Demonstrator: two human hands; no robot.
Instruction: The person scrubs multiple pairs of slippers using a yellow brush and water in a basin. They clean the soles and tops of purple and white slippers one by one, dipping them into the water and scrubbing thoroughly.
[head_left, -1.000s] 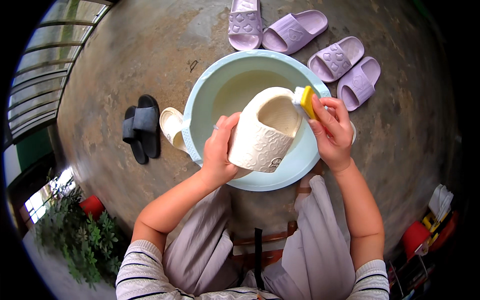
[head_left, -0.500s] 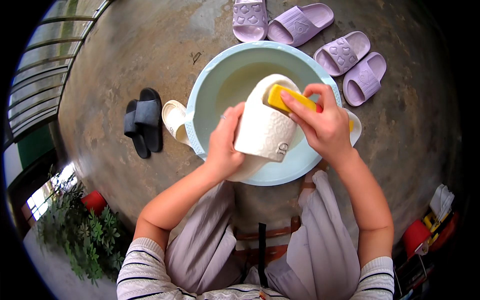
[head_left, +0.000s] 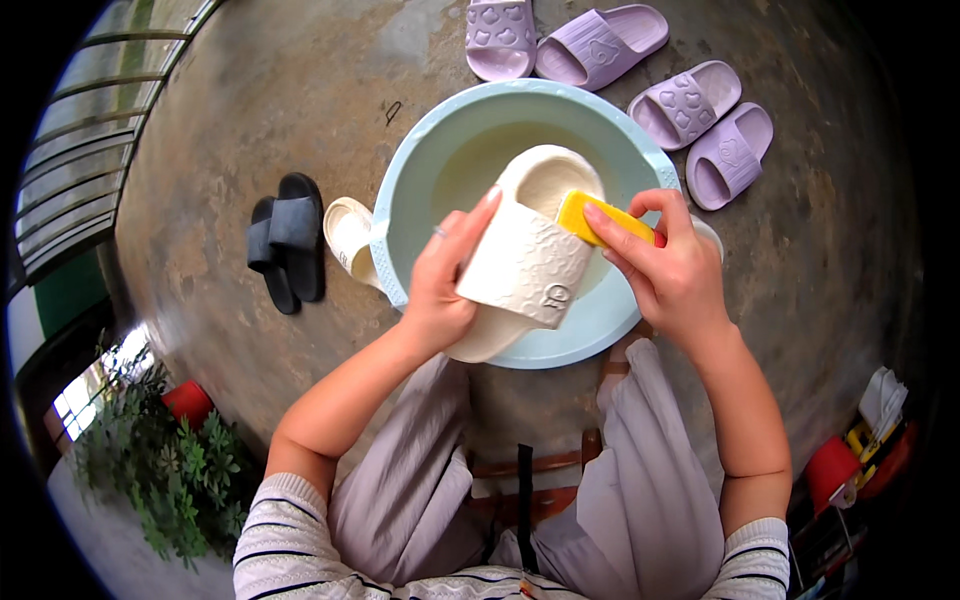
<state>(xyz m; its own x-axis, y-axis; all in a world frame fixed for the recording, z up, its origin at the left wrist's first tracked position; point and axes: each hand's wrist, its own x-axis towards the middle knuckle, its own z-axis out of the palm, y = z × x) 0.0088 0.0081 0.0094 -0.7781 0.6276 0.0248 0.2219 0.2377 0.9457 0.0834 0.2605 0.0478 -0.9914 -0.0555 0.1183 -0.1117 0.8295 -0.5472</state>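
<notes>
A cream-white slide slipper (head_left: pixel 535 255) with an embossed strap is held over a light blue basin (head_left: pixel 405 165) with cloudy water (head_left: pixel 470 165) in it. My left hand (head_left: pixel 445 280) grips the slipper by the left side of its strap, toe opening facing away from me. In my right hand (head_left: pixel 675 265) is a yellow scrubbing brush (head_left: pixel 600 217), its block pinched between thumb and fingers. The brush's end touches the slipper at the right side of its toe opening. Whatever bristles it has are mostly hidden.
Another cream slipper (head_left: pixel 350 240) leans against the basin's left side, beside black slippers (head_left: pixel 297 235). Purple slippers (head_left: pixel 602 45) lie beyond the basin and to its right (head_left: pixel 728 155). A leafy plant (head_left: pixel 170 460) is at lower left, a red container (head_left: pixel 830 470) at lower right, metal railing (head_left: pixel 90 140) far left.
My right hand has drawn the brush right and slightly toward me, from inside the toe opening to its right edge. The slipper has shifted slightly left, still in my left hand.
</notes>
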